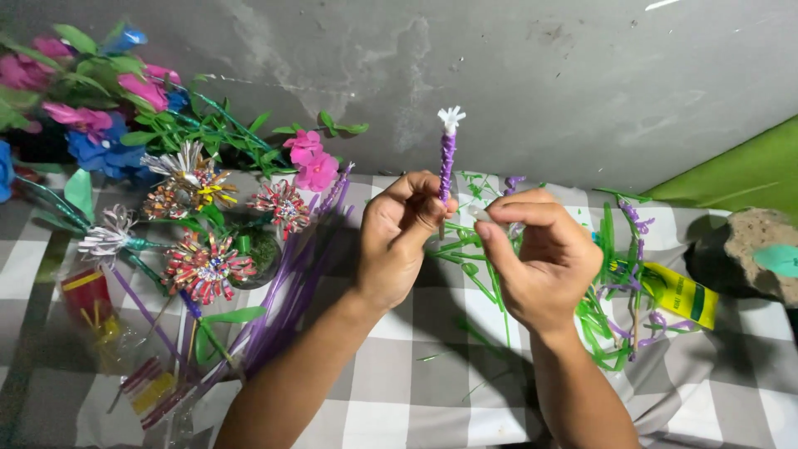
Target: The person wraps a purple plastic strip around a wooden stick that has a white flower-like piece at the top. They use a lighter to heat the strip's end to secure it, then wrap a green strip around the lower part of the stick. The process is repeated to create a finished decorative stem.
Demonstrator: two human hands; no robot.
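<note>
I see my left hand (401, 237) with its grip clamped on the purple stem (447, 166), which stands nearly upright above my fingers, white tip on top. My right hand (540, 258) sits just beside it, grip pinched together on a small pale piece I cannot identify. A yellow tube (680, 293) lies at the right of the checked bench (416, 416).

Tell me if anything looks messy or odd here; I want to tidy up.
Green and purple strips lie scattered on the checked cloth by the yellow tube. The purple stem in the left hand looks intact.
</note>
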